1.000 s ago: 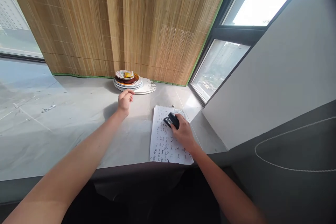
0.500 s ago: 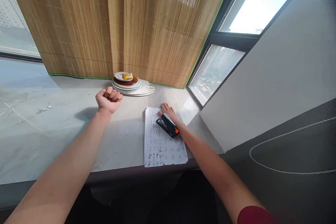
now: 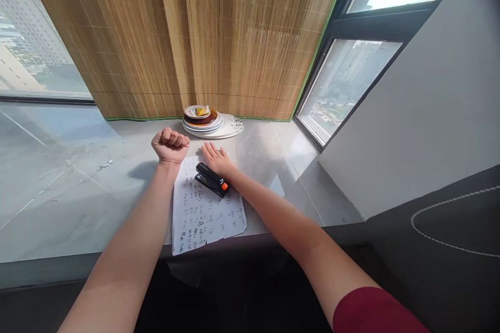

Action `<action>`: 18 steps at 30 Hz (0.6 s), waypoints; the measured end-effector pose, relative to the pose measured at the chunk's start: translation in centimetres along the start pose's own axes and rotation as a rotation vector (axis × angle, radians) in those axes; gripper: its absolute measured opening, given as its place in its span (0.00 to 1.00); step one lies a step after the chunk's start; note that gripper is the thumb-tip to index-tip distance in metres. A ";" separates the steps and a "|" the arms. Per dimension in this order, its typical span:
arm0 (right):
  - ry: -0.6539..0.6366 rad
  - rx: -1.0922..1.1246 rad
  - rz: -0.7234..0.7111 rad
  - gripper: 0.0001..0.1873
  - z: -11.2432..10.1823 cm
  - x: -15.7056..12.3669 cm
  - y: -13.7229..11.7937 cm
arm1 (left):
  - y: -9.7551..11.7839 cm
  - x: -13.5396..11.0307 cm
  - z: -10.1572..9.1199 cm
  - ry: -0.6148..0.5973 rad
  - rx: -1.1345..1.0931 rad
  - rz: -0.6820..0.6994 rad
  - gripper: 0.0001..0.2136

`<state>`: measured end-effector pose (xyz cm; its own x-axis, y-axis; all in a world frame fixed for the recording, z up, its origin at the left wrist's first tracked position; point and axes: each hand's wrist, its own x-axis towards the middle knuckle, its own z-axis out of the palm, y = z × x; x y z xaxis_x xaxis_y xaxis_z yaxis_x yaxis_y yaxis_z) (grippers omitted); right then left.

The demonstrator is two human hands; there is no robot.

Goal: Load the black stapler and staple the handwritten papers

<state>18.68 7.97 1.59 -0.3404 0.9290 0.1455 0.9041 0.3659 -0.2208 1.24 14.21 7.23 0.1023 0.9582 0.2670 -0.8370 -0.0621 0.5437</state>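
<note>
My right hand [image 3: 219,159] lies flat with fingers stretched out over the upper part of a handwritten sheet of paper [image 3: 187,218]. A black stapler [image 3: 211,179] with an orange end piece rests tilted on the paper, just beside that hand's wrist. Closed in a fist, my left hand [image 3: 170,146] is by the paper's upper left corner, a little above the counter or resting on it; I cannot tell which. Nothing sticks out of the fist. The paper's lower edge is ragged and reaches the counter's front edge.
Behind the hands stands a stack of plates [image 3: 203,124] with a small yellow packet [image 3: 202,111] on top. A bamboo blind [image 3: 219,36] hangs at the back of the grey counter [image 3: 128,208]. Scraps [image 3: 104,165] lie to the left. On the right are a window and a wall.
My right hand has slid left across the counter, and the paper and stapler have moved left with it, close to my left fist. The view has turned slightly left.
</note>
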 end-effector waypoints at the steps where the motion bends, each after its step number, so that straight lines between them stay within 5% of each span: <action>1: -0.010 -0.004 -0.007 0.37 -0.1 -0.7 0.5 | -0.2 -0.1 0.1 -0.009 0.048 -0.005 0.24; 9: -0.051 -0.038 0.127 0.39 -2.3 -7.0 6.9 | -4.8 -0.9 2.6 -0.178 0.510 -0.171 0.18; 15: -0.018 0.024 0.190 0.39 -2.8 -8.7 9.1 | -9.5 -3.7 4.1 -0.544 1.521 0.000 0.15; 18: 0.050 0.132 0.194 0.37 -3.6 -8.4 9.6 | -10.4 -5.0 4.8 -0.668 1.937 -0.063 0.13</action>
<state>31.12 3.47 1.73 -0.1476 0.9798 0.1348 0.9088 0.1882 -0.3725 12.01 8.71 4.00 0.6182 0.7691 0.1621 0.6715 -0.6240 0.3996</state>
